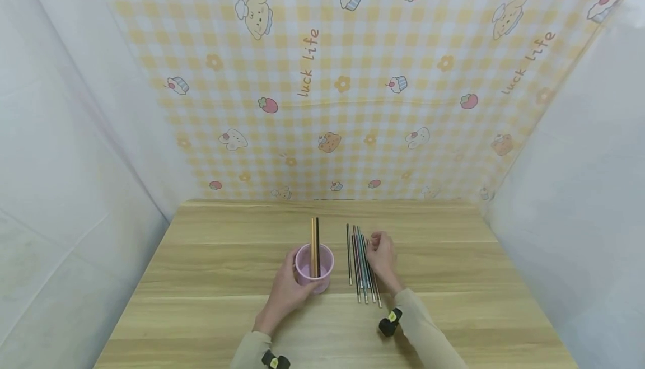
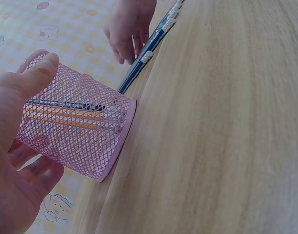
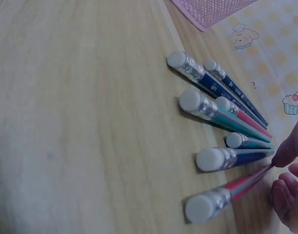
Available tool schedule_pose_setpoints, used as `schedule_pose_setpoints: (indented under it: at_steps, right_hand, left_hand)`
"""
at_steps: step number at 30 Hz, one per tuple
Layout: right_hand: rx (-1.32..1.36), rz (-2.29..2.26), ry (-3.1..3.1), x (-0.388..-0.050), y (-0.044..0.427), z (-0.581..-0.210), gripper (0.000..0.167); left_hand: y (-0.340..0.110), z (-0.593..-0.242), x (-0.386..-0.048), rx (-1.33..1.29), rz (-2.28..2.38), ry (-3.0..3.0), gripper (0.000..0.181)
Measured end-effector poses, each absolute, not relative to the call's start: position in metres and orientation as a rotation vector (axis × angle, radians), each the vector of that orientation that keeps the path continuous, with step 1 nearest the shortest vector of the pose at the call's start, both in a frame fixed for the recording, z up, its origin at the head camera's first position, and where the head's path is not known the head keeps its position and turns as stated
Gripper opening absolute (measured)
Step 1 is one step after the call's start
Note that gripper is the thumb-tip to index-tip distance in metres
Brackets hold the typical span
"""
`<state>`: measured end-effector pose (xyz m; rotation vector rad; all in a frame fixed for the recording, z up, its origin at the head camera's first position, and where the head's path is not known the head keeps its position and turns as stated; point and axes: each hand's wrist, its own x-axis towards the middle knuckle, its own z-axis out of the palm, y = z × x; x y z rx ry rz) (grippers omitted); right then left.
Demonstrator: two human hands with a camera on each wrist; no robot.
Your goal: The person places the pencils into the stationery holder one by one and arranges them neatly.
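My left hand (image 1: 294, 290) grips a pink mesh pencil cup (image 2: 75, 112) from its left side. The cup stands upright on the table. Orange pencils (image 1: 313, 246) and a dark pencil (image 1: 318, 246) stand inside, eraser ends down. To the cup's right lies a loose bunch of pencils (image 1: 360, 265) in dark blue, teal and red, their white erasers towards me. At the bunch's right edge, my right hand (image 1: 384, 254) pinches the far end of a red-striped pencil (image 3: 241, 187). Its eraser end lies low by the tabletop. The fingertips' contact is partly hidden.
The wooden table (image 1: 211, 279) carries the cup and the pencils. A yellow checked cloth (image 1: 342, 111) with cartoon prints hangs behind its far edge. White sheets (image 1: 75, 162) enclose the left and right sides.
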<state>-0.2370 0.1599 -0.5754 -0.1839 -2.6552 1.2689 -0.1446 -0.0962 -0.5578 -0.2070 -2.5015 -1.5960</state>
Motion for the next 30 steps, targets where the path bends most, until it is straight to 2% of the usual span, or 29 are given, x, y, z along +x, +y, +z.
schedule_pose_setpoints:
  at_steps: [19,30]
  right_hand:
    - [-0.109,0.993,-2.764,-0.2376,0.1609,-0.5701,0.016]
    - [-0.095,1.013,-2.734,-0.2355,0.1584,-0.5723,0.019]
  left_hand:
    - [-0.0977,-0.5551,-0.1468,-0.231,-1.651,-2.49,0.094]
    - [-0.0966,-0.5583,-0.1468,-0.212,-1.607,-2.523,0.094]
